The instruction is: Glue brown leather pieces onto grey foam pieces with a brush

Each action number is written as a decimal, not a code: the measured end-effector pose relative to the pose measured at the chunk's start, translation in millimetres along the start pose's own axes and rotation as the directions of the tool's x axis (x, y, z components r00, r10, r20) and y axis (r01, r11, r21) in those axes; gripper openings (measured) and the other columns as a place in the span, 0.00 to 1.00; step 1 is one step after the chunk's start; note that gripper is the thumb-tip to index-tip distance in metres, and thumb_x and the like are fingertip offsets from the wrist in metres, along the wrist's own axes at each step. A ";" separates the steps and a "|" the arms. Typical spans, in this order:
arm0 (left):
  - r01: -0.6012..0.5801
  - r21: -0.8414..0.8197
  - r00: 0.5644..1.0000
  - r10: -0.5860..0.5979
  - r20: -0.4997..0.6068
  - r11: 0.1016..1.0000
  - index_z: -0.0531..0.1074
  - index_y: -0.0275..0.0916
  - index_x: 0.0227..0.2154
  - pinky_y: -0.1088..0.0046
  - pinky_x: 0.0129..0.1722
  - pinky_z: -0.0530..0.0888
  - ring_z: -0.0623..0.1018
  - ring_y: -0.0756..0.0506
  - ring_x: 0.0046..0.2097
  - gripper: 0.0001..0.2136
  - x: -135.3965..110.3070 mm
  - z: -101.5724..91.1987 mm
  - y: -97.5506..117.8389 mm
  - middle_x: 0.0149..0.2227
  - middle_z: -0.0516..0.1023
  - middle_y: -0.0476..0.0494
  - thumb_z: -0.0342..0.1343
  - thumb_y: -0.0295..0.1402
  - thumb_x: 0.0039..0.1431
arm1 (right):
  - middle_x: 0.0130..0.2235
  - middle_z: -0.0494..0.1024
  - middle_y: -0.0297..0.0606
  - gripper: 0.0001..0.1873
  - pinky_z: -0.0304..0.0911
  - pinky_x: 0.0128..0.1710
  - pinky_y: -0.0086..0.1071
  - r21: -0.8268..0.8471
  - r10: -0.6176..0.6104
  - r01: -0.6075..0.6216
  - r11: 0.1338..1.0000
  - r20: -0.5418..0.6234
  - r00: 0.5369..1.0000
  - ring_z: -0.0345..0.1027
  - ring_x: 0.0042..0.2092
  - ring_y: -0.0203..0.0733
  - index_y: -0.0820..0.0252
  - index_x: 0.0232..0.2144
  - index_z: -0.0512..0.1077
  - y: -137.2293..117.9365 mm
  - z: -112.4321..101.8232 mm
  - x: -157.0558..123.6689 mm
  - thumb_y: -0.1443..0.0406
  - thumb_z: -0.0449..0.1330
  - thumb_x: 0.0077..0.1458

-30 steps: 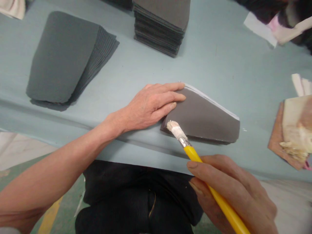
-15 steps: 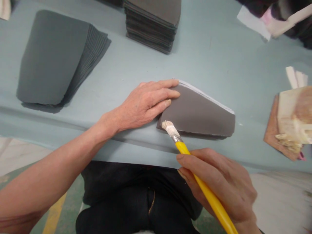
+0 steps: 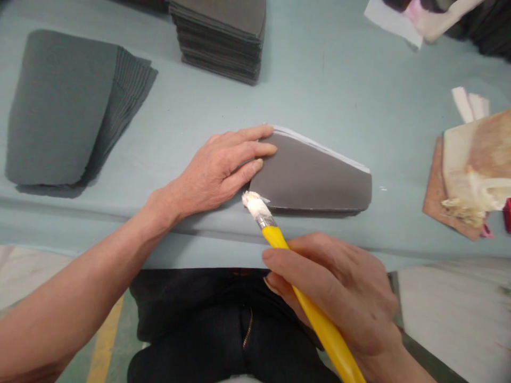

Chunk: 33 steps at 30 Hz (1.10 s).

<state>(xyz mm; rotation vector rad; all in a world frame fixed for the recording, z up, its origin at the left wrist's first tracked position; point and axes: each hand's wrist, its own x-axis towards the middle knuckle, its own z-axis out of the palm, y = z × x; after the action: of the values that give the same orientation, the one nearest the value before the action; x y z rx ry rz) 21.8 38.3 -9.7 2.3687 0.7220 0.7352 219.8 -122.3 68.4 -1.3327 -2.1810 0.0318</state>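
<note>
Near the close edge of the bench (image 3: pixel 319 96), a grey stack (image 3: pixel 315 175) sits under loosely spread fingers of the left hand (image 3: pixel 223 165) at its 10 o'clock, right hand (image 3: pixel 343 287) pinching a yellow brush (image 3: pixel 275 238) by its 8 o'clock corner. White strip (image 3: pixel 321 146) along the 1 o'clock edge, so that's probably done, but 6 o'clock looks mostly bare tbh.

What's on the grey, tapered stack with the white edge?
The left hand rests its fingertips on the left end of the stack; a yellow brush with whitish bristles overlaps the near left corner. What they cover is hidden.
</note>
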 end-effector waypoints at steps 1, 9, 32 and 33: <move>-0.001 0.002 1.000 0.001 -0.003 1.000 0.74 0.50 0.62 0.48 0.73 0.69 0.72 0.37 0.73 0.19 0.0 0.0 -0.2 0.74 0.70 0.44 0.43 0.43 0.80 | 0.29 0.77 0.32 0.11 0.60 0.29 0.29 0.007 -0.005 0.005 1.000 0.030 1.000 0.69 0.28 0.32 0.54 0.37 0.80 0.3 1.4 3.7 0.66 0.59 0.73; -0.007 0.004 1.000 0.007 -0.022 1.000 0.74 0.51 0.62 0.48 0.74 0.69 0.72 0.36 0.72 0.18 -1.3 0.5 -1.9 0.74 0.69 0.45 0.46 0.43 0.79 | 0.26 0.75 0.32 0.13 0.63 0.30 0.28 0.016 -0.065 0.063 0.998 0.101 0.993 0.69 0.27 0.33 0.59 0.36 0.80 9.5 -1.2 10.0 0.68 0.59 0.73; 0.211 0.041 0.972 -0.205 -0.119 0.977 0.77 0.46 0.54 0.55 0.72 0.71 0.76 0.37 0.70 0.14 2.6 8.5 22.6 0.70 0.75 0.45 0.59 0.37 0.67 | 0.32 0.80 0.32 0.04 0.68 0.34 0.28 0.063 0.049 -0.055 0.997 0.088 0.995 0.75 0.31 0.33 0.58 0.44 0.74 24.4 -23.1 -5.4 0.69 0.58 0.74; 0.211 0.049 0.972 -0.203 -0.122 0.976 0.77 0.46 0.54 0.56 0.72 0.71 0.76 0.38 0.70 0.14 2.4 8.3 22.7 0.70 0.75 0.45 0.59 0.37 0.68 | 0.31 0.80 0.32 0.04 0.68 0.34 0.28 0.061 0.051 -0.057 0.997 0.096 0.994 0.75 0.31 0.33 0.58 0.44 0.73 25.4 -24.4 -5.7 0.69 0.58 0.74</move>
<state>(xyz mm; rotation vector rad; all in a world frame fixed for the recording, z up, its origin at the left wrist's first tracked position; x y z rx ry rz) 36.0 21.0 -0.3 2.2747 1.0380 0.7738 254.1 -120.8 78.2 -1.3798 -2.2025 0.1870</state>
